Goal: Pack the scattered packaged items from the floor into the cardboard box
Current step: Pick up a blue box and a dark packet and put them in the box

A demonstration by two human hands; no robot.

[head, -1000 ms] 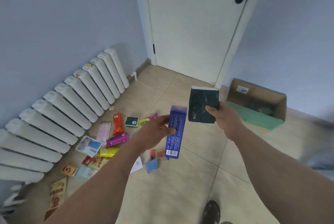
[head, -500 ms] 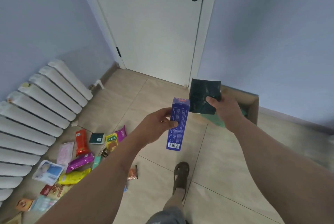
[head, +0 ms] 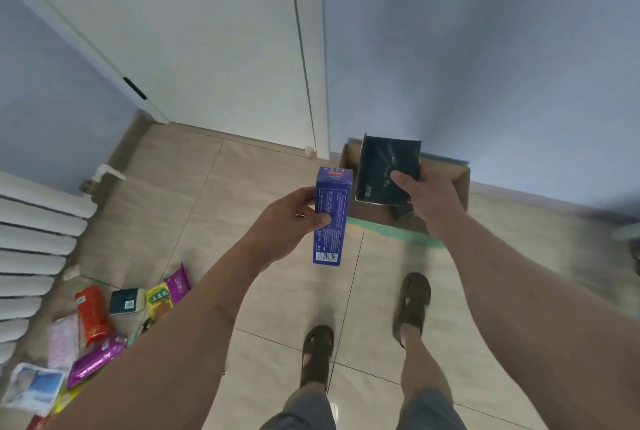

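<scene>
Cardboard box point(head: 460, 183) now directly ahead, closer than before. Right hand point(head: 424, 195) grips dark packet point(head: 384, 169) over it; left hand point(head: 289, 221) clamps blue carton point(head: 330, 218) beside.

Nothing truly legible: fine white print and a barcode on the blue box point(head: 330, 218), Chinese characters on the yellow-green packet point(head: 158, 301), faint marking on the dark pouch point(head: 382, 169), all too blurred to read
</scene>
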